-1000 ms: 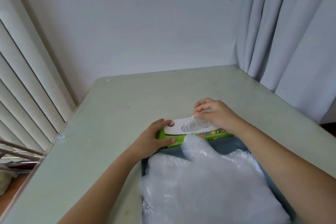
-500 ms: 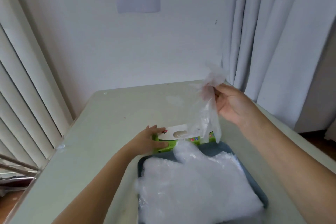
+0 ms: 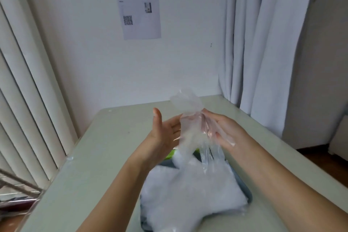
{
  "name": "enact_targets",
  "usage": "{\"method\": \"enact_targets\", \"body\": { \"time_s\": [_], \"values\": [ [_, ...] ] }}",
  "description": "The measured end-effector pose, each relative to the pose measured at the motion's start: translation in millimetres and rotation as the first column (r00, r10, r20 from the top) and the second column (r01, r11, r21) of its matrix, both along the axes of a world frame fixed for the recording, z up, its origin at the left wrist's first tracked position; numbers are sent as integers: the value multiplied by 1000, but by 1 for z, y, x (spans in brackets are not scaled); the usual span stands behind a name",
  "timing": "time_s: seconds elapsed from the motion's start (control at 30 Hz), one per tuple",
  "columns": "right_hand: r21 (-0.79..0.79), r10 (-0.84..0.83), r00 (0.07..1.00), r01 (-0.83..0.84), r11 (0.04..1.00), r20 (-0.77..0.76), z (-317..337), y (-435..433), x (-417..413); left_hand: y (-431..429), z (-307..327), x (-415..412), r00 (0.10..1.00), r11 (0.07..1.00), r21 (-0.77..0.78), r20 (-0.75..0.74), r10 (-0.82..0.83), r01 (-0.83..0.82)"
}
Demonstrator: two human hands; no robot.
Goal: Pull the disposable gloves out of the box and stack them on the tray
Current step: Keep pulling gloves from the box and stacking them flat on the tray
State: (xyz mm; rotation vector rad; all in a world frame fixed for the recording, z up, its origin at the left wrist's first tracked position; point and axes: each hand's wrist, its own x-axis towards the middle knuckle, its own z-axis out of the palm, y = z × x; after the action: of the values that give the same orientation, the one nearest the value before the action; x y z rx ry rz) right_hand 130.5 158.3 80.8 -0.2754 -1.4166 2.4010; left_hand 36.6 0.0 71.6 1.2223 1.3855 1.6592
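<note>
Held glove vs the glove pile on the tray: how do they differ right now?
The held glove hangs upright in the air, bunched where the right hand pinches it; the pile lies flat on the tray. The held glove is see-through, skin showing behind it; the pile looks milky white. Both are thin, crinkly plastic.
</note>
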Motion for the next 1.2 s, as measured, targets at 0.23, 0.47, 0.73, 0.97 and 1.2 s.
{"method": "enact_targets", "body": {
  "time_s": [0.23, 0.47, 0.73, 0.97, 1.2],
  "values": [
    [191, -52, 989, 25, 981, 138, -1, -11, 25, -2, 2, 17, 925, 926, -38, -76, 371, -375],
    [111, -132, 969, 110, 988, 209, -2, -14, 26, -5, 26, 15, 833, 842, -65, -203, 515, -536],
    [663, -80, 983, -50, 747, 165, 44, -11, 40, -34, 74, -2, 881, 929, -316, -473, 23, -194],
    [665, 26, 988, -123, 737, 155, 37, -25, 29, -40, 89, -19, 846, 894, -448, -484, -223, -20],
    [572, -121, 944, -82, 816, 308, -19, -15, 47, -12, 39, -34, 845, 780, -618, -464, -266, -95]
  ]
}}
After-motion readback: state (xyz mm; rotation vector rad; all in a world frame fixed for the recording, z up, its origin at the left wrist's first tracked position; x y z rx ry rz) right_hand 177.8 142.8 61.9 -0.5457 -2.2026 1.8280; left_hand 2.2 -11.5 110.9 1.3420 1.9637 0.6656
